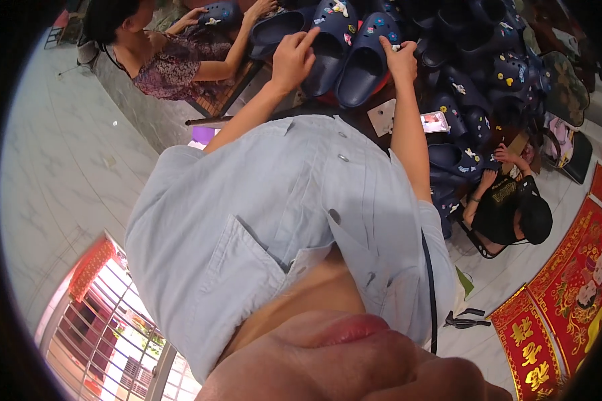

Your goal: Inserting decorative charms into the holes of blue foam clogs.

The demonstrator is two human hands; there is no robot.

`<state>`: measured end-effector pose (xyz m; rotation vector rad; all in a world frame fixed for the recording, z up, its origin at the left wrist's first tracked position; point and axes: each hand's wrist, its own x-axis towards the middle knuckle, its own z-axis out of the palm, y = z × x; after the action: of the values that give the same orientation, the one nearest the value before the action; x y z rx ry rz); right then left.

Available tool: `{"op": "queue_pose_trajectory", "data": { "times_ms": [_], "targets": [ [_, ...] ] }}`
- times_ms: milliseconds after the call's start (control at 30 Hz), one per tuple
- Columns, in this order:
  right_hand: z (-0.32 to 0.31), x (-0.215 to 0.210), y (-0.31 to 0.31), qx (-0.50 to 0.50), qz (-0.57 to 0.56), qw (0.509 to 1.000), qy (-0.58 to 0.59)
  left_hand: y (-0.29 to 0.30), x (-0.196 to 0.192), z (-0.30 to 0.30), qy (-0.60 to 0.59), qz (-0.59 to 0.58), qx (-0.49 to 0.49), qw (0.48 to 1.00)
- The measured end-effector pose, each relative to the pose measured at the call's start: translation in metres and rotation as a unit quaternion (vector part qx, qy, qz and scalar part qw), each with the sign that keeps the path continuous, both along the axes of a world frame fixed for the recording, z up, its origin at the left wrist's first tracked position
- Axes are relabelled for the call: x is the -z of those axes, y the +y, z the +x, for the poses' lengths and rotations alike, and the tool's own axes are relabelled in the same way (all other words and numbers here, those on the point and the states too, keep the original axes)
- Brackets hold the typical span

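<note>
A navy clog (324, 70) lies in front of me with its toe pointing away, and colourful charms sit on its upper. My left hand (294, 61) is at its left edge, index finger stretched out onto the upper; nothing shows in this hand. Right beside it is a matching clog (362, 70), also with charms on its toe. At that clog's right side, my right hand (401, 61) pinches a small white charm (396, 47) between thumb and fingers. Part of a red surface shows beneath the clogs.
More navy clogs (471, 100) are piled along the right. A white card (382, 117) and a lit phone (435, 121) lie near my right forearm. One person (174, 67) sits at the left, holding a clog (221, 13); another person (505, 207) sits at the right among clogs.
</note>
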<state>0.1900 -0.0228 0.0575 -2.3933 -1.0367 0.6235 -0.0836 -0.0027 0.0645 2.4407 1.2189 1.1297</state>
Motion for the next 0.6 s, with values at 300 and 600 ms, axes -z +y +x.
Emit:
{"op": "queue_pose_trajectory", "data": {
  "times_ms": [300, 600],
  "targets": [
    [0.002, 0.008, 0.001, -0.100, -0.007, 0.991, -0.086, -0.014, 0.019, 0.045, 0.181, -0.018, 0.151, 0.972],
    [0.027, 0.036, -0.006, -0.161, 0.086, 0.980, -0.083, -0.015, 0.050, 0.054, 0.194, -0.043, 0.153, 0.968]
  ]
}}
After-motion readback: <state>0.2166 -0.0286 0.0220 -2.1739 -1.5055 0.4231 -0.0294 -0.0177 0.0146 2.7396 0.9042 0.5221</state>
